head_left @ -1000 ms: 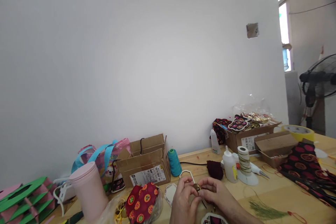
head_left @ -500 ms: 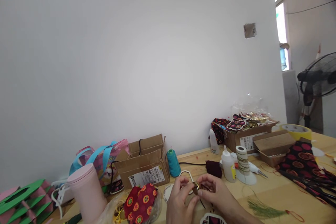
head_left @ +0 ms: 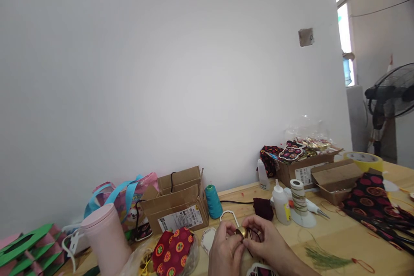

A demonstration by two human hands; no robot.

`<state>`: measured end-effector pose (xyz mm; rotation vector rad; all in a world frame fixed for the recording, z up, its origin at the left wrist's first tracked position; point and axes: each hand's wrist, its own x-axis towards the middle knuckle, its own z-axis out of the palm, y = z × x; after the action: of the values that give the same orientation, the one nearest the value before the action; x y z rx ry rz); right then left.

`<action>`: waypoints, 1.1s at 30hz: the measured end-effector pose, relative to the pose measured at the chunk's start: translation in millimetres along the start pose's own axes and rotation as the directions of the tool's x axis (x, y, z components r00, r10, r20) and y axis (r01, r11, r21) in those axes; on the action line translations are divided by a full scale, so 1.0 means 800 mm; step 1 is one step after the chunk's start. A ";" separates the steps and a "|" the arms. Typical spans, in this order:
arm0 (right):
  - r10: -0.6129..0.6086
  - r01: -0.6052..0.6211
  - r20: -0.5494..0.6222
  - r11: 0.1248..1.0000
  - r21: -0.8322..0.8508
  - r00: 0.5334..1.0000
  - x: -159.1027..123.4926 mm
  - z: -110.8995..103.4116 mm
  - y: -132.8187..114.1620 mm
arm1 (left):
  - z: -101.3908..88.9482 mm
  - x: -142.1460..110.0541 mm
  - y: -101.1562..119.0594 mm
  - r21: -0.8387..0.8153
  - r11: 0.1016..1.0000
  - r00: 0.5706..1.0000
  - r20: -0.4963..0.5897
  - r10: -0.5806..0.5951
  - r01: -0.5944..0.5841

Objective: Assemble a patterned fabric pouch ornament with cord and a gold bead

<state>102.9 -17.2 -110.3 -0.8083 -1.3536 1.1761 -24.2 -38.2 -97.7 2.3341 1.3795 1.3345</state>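
Between my two hands is a small brass-coloured bell (head_left: 241,231), its round side turned partly toward me. My left hand (head_left: 224,248) is closed, its fingers and thumb pinching the bell from the left. From the right, my right hand (head_left: 263,239) is closed too, with fingertips at the bell's edge and a dark cord (head_left: 255,234) looping by them. I cannot tell how the cord meets the bell. Below the hands lies a white-edged patterned piece (head_left: 261,270), cut off by the frame. A white scalloped piece (head_left: 208,240) rests left of my left hand.
A teal thread cone (head_left: 213,202) and a cardboard box (head_left: 181,215) stand behind my hands. Red patterned fabric (head_left: 173,251) and a pink tumbler (head_left: 105,237) are left. To the right are a glue bottle (head_left: 282,205), a cord spool (head_left: 299,198) and a green tassel (head_left: 326,259).
The bell has turned between my fingers, so more of its round brass side shows. A loop of dark cord now shows by my right fingers. The view has shifted slightly.
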 end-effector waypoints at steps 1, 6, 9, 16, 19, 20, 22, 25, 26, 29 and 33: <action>-0.007 0.007 0.003 1.000 -0.005 1.000 0.000 0.000 0.000 | 0.001 0.000 0.000 0.000 1.000 1.000 0.006 0.010 -0.010; -0.010 0.010 0.012 0.999 -0.035 1.000 0.001 -0.002 0.002 | 0.004 -0.001 -0.003 -0.004 0.999 0.999 -0.021 0.046 -0.046; -0.012 0.013 0.008 0.999 -0.039 1.000 0.000 -0.001 0.002 | 0.003 -0.001 -0.004 0.017 0.998 0.998 -0.035 0.053 -0.052; -0.003 0.003 0.005 0.999 -0.037 1.000 -0.002 0.002 -0.002 | -0.002 -0.001 -0.005 0.016 1.000 0.996 -0.084 0.009 -0.008; 0.006 -0.006 -0.005 0.999 -0.032 1.000 -0.002 0.003 -0.001 | -0.005 -0.001 -0.007 -0.021 1.000 0.996 -0.093 -0.011 0.009; 0.006 -0.006 -0.003 0.999 -0.034 1.000 -0.002 0.003 -0.001 | -0.006 -0.001 -0.007 -0.034 0.999 0.996 -0.085 -0.014 0.011; -0.001 0.001 0.006 0.999 -0.035 1.000 -0.002 0.003 -0.001 | -0.009 -0.001 -0.008 -0.056 0.998 0.998 -0.059 -0.016 0.012; -0.012 0.012 0.015 1.000 -0.029 1.000 -0.003 0.003 -0.004 | -0.013 0.000 -0.008 -0.074 0.997 0.998 -0.052 -0.018 0.014; -0.010 0.010 0.013 1.000 -0.019 1.000 -0.003 0.003 -0.005 | -0.014 0.000 -0.007 -0.077 0.997 0.998 -0.060 -0.023 0.018; 0.007 -0.007 -0.007 0.998 0.062 1.000 -0.001 0.001 -0.009 | -0.015 0.001 -0.007 -0.077 0.996 0.995 -0.087 -0.041 0.035; 0.019 -0.018 -0.004 0.990 0.140 1.000 0.002 -0.003 -0.006 | -0.013 0.001 -0.007 -0.109 0.993 0.990 -0.130 -0.049 0.035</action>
<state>105.8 -16.5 -105.5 -0.7242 -1.2467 1.2678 -35.5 -37.5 -94.1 2.1717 1.3485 1.5355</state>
